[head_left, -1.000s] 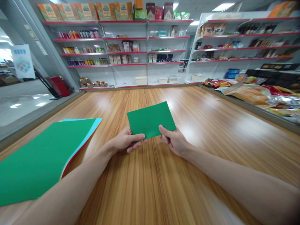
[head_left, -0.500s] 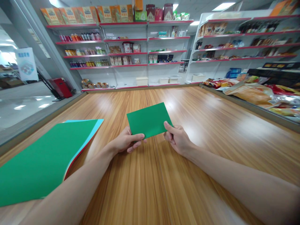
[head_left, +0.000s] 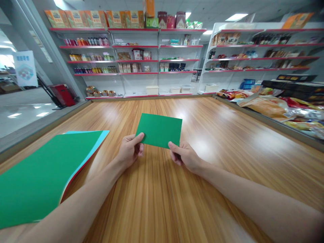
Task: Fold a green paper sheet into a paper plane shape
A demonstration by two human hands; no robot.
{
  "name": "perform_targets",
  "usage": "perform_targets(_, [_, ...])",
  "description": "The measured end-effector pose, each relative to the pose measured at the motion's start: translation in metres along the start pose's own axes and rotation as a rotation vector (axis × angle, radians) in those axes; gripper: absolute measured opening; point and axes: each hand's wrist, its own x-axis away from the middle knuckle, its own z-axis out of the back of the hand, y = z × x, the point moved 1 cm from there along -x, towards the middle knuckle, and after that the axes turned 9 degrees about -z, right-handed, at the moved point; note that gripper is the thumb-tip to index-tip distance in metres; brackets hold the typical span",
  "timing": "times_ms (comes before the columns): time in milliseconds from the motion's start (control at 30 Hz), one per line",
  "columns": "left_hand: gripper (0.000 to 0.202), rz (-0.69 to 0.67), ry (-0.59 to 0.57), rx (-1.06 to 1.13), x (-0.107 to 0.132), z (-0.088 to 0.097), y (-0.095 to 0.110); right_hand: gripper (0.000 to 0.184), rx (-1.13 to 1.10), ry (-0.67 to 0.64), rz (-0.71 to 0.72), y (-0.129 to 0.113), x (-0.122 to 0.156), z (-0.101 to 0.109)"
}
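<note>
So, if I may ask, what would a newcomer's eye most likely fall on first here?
Probably the small bright green sheet at the centre, held up between the left hand and the right hand. Next, perhaps, the larger green sheet on the wooden table at left, with blue and red edges showing beneath it. Behind, stocked shelves with red edges span the background.
</note>
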Motion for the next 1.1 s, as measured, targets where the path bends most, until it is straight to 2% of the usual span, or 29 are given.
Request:
perform_targets(67, [0.043, -0.019, 0.003, 0.074, 0.006, -0.013, -0.002, 0.057, -0.068, 0.022, -0.003, -0.001, 0.002, -0.007])
perform_targets(133, [0.051, 0.010, -0.085, 0.060, 0.013, -0.029, -0.007, 0.058, -0.129, 0.034, -0.012, -0.002, 0.005, -0.015])
perform_targets(200, [0.057, 0.103, -0.226, -0.118, 0.021, -0.044, -0.014, 0.059, -0.128, -0.017, -0.039, -0.003, 0.007, -0.022])
perform_targets(300, [0.062, 0.153, -0.270, -0.242, 0.026, -0.055, -0.019, 0.062, -0.072, -0.081, -0.058, -0.005, 0.008, -0.027])
perform_targets(533, [0.059, 0.177, -0.234, -0.084, 0.022, -0.052, -0.014, 0.066, -0.011, -0.099, -0.035, -0.006, 0.005, -0.024])
perform_targets(667, [0.059, 0.194, -0.196, -0.015, 0.022, -0.052, -0.014, 0.066, -0.085, -0.190, -0.038, -0.004, 0.003, -0.025])
perform_targets(767, [0.060, 0.243, -0.218, 0.006, 0.022, -0.050, -0.014, 0.066, -0.141, -0.235, -0.047, -0.002, 0.003, -0.026])
perform_targets(867, [0.058, 0.225, -0.242, 0.001, 0.021, -0.047, -0.013, 0.067, -0.181, -0.209, -0.043, -0.001, 0.002, -0.026])
perform_targets(1000, [0.057, 0.188, -0.208, -0.011, 0.018, -0.042, -0.013, 0.071, -0.290, -0.146, -0.048, 0.002, 0.002, -0.023])
perform_targets(1100, [0.057, 0.173, -0.193, -0.023, 0.017, -0.041, -0.013, 0.073, -0.286, -0.131, -0.070, 0.002, 0.002, -0.021])
